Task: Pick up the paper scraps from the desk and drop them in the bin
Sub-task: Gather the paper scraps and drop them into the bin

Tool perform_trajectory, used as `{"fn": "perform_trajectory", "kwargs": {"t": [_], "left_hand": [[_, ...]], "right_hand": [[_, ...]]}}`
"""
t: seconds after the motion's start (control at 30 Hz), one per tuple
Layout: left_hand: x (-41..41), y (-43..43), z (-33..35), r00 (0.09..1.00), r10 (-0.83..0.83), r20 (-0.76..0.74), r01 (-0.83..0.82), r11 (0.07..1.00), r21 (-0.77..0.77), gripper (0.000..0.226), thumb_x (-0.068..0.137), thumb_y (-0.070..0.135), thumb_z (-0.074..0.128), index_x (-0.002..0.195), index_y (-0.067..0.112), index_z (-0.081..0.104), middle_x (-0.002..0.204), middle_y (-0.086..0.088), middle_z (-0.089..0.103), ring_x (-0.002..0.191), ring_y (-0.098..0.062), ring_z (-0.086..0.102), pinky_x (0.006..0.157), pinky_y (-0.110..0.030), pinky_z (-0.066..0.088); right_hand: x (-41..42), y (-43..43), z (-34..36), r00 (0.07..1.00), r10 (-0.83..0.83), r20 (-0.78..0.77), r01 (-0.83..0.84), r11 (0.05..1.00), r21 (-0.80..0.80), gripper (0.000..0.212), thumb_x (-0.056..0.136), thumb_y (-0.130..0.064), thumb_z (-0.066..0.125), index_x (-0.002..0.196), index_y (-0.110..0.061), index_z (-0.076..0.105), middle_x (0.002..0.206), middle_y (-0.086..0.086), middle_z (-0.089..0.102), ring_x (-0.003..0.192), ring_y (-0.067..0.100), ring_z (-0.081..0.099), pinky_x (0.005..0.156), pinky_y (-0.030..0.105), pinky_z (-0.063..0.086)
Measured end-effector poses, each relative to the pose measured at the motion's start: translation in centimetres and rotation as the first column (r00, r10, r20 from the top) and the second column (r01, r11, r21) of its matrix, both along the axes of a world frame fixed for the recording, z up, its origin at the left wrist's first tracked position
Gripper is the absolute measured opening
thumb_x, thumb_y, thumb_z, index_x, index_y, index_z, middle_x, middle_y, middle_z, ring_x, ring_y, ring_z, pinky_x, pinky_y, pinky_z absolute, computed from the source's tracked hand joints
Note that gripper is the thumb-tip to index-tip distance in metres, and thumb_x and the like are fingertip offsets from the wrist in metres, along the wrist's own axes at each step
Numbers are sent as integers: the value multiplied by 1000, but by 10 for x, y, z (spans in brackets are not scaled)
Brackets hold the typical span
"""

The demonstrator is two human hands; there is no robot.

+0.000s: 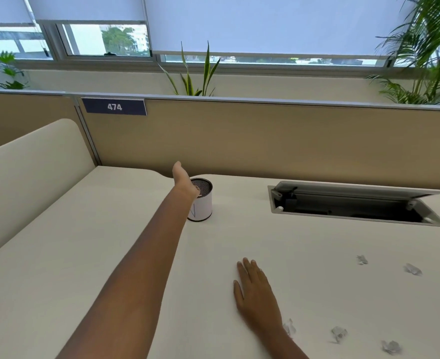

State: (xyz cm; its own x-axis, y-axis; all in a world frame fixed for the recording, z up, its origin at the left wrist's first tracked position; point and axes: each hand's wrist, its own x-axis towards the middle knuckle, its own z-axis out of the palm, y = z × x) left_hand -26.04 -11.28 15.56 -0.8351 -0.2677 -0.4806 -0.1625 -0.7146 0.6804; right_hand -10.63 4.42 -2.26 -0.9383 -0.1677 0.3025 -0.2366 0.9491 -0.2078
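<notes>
A small white cylindrical bin (203,207) with a dark mesh inside stands at the back of the cream desk (304,244). My left hand (183,181) is stretched out over the bin's left rim, fingers extended, with nothing visibly gripped. My right hand (255,294) lies flat on the desk, palm down and empty. Several crumpled white paper scraps lie to its right: one (290,327) touching my right wrist, one (339,332) and one (391,347) near the front edge, and two farther back (362,259) (412,269).
An open cable hatch (356,206) is sunk into the desk at the back right. A tan partition (265,141) with a "474" label (114,107) closes the back, and a cream divider (32,177) the left. Plants stand behind the partition.
</notes>
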Motion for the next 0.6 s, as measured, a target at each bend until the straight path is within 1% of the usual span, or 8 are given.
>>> {"fn": "perform_trajectory", "kwargs": {"t": [0.1,0.17,0.23,0.27,0.37,0.47,0.53,0.6], "left_hand": [[-1,1,-2,1000,-16,5,16,1000,-1,61,93,43,39,144,13,26,153,-7,25,141,-27,26,115,-41,23],[1,3,-9,999,-42,-28,41,998,-49,58,94,44,37,143,14,28,150,-5,30,138,-22,30,112,-30,30],[8,9,-22,995,-62,-74,49,985,-163,44,97,40,35,134,17,39,132,-5,41,118,-15,40,89,-16,41],[14,15,-29,995,-43,-89,16,961,-276,32,99,35,35,124,18,44,121,-5,42,108,-15,39,83,-19,41],[44,37,-60,981,-19,-195,-116,744,-658,26,100,16,37,118,7,54,115,-4,53,107,-16,46,102,-29,36],[87,58,-98,956,-201,-213,-80,522,-850,29,96,2,40,122,0,54,127,-14,57,120,-23,50,105,-26,35],[114,66,-124,937,-295,-185,-68,366,-928,32,93,-4,43,123,2,53,128,-11,57,122,-21,50,101,-11,30],[141,72,-145,931,-338,-140,-41,284,-958,32,92,-2,45,122,7,53,127,-5,57,120,-17,52,94,-3,27]], "right_hand": [[0,0,3,1000,-5,19,5,1000,3,52,51,-26,88,99,-13,71,104,3,74,97,19,69,68,33,59],[0,1,3,999,-13,33,13,1000,13,51,52,-27,87,99,-14,71,105,2,74,97,18,69,69,32,58],[0,1,2,999,-8,41,8,1000,4,50,55,-24,86,101,-12,70,106,4,73,99,20,69,69,34,59],[0,0,1,999,-1,47,2,1000,-13,50,56,-21,86,102,-10,69,107,6,73,99,22,68,69,37,59],[0,0,2,999,6,53,-4,999,-46,49,56,-17,86,101,-8,69,106,9,73,98,25,69,68,39,59],[0,1,0,998,24,53,-17,991,-133,42,70,-11,75,110,-4,64,116,14,67,109,30,63,85,43,55],[2,2,-2,994,48,95,-23,969,-248,38,88,-10,54,125,-4,51,135,15,53,129,31,45,107,42,38],[7,4,-3,989,72,131,-31,957,-288,39,94,-12,41,132,-7,43,143,11,43,137,25,33,115,35,25]]}}
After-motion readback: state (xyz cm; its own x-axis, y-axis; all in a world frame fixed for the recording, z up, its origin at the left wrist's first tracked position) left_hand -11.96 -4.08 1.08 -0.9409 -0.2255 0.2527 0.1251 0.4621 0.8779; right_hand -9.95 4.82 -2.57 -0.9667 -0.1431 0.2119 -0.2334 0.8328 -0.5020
